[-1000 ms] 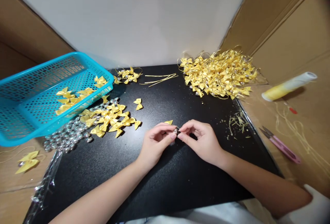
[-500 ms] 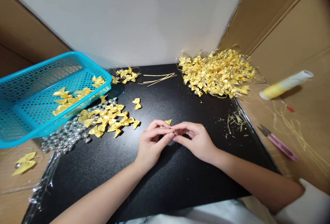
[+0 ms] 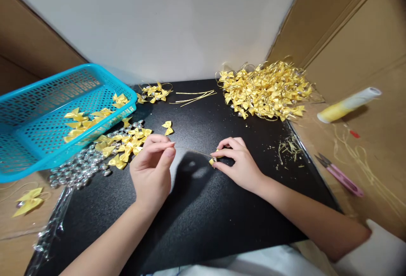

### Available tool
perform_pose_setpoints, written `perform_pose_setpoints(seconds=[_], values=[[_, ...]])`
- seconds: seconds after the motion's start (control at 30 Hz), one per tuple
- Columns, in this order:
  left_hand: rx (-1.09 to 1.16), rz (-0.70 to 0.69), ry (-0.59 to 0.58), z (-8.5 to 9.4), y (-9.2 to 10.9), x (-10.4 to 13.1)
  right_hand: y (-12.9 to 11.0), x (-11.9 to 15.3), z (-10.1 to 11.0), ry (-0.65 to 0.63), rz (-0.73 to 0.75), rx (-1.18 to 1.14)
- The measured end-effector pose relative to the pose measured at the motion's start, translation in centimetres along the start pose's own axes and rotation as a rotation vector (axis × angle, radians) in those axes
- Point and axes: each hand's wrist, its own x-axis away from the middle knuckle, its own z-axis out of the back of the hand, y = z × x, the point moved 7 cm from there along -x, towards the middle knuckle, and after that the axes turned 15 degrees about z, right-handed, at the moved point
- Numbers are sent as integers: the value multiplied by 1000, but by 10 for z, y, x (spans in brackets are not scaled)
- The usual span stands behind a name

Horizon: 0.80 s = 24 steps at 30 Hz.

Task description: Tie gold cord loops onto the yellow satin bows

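Formerly together, my left hand (image 3: pixel 152 172) has drawn away from my right hand (image 3: pixel 239 164), a thin strand (image 3: pixel 195 152) stretched between them. Left thumb and forefinger pinch the strand; right fingertips grip a yellow bow (image 3: pixel 211 162). Silver beads (image 3: pixel 78 169) lie left of my left hand, pink-handled snips (image 3: pixel 345 179) right of my right.

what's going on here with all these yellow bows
Someone is doing handwork over a black work surface. The left hand pinches a thin thread that runs across to the right hand, which holds a small yellow piece and a silvery bead. Loose yellow bows and silvery beads lie by a blue basket, while corded bows are heaped at the far right.
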Motion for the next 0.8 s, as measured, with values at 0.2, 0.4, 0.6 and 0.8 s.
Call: perform_pose_setpoints(seconds=[0.2,0.4,0.6,0.8], values=[[-33,-65,-9,-1,10,0,4,1,-4,-22,-5,12],[-218,19,-186,-20,-2,9,-7,-1,6,52,74,-26],[-357,20,-424,-50,-5,28,-31,-2,15,118,286,-294],[-446,-35,-478,-55,-6,31,-26,-1,16,155,241,-476]])
